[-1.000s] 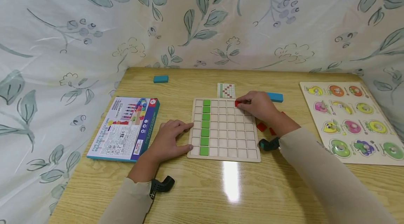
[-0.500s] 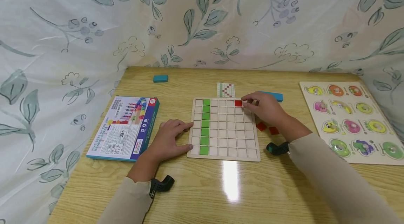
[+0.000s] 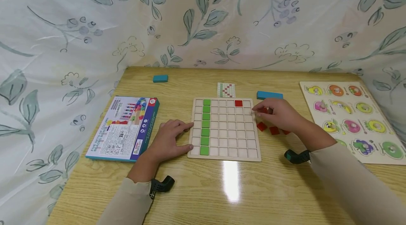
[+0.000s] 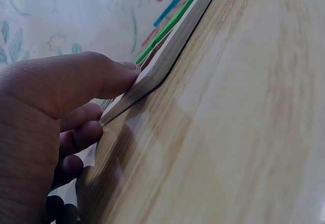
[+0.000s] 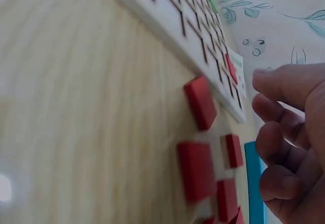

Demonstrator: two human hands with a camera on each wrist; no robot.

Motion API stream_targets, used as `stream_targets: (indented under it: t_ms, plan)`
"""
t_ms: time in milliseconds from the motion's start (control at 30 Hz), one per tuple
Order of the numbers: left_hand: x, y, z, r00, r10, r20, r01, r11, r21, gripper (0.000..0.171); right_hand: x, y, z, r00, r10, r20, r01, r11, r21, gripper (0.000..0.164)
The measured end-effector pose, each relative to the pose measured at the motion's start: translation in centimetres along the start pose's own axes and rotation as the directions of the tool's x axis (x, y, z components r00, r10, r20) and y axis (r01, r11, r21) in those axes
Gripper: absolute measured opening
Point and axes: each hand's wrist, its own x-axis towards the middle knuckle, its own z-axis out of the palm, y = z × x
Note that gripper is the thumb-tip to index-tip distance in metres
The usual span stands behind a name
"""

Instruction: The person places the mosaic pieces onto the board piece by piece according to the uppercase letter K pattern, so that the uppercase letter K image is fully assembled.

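Observation:
A wooden grid board (image 3: 233, 143) lies on the table with a column of green square tiles (image 3: 205, 132) in its second column from the left. One red tile (image 3: 238, 103) sits in its top row, second cell from the right. My left hand (image 3: 168, 140) rests at the board's left edge, index finger and thumb extended; the left wrist view shows the thumb (image 4: 109, 75) on the rim. My right hand (image 3: 279, 114), fingers loosely bent and holding nothing, hovers just right of the board above several loose red tiles (image 5: 197, 170), partly hiding them in the head view.
A small pattern card (image 3: 226, 90) lies behind the board. Two blue blocks (image 3: 269, 95) lie towards the back, one left and one right. A boxed toy set (image 3: 122, 129) is at left, a fruit puzzle board (image 3: 344, 112) at right. A patterned curtain (image 3: 203, 20) hangs behind.
My right hand has let go of the red tile, leaving it in the top row, and has moved right and nearer to the loose tiles. My left hand has stayed put.

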Motion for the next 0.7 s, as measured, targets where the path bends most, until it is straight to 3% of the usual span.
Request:
stream_targets:
  t_ms: [333, 700]
  plan:
    - [0.1, 0.1, -0.1, 1.000, -0.003, 0.006, 0.003, 1.000, 0.003, 0.073, -2.4, 1.3, -0.2, 0.997, -0.039, 0.065, 0.036, 0.999, 0.035, 0.021]
    - [0.0, -0.1, 0.1, 1.000, 0.018, -0.007, -0.018, 1.000, -0.018, 0.072, -2.9, 1.7, 0.6, 0.997, -0.035, 0.074, 0.037, 0.999, -0.018, 0.025]
